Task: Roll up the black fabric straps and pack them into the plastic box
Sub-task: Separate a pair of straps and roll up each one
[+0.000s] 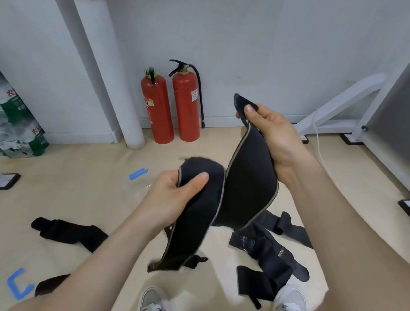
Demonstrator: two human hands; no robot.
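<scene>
Black strap (249, 185) sags unrolled, pinched by left grip (169, 197) at 8 o'clock, right grip (276, 142) at 1 o'clock; rolling likely starts next.

**Bright, even light; edges bend**

We see a bright room under soft, even light, with only faint shadows on the floor (81, 193). The strap (249, 185) smears with motion blur at its upper fold and lower end. The shoes (155, 309) look soft. Toward the frame edges the pipe (101, 50) and wall (262, 34) lean and bow.
</scene>
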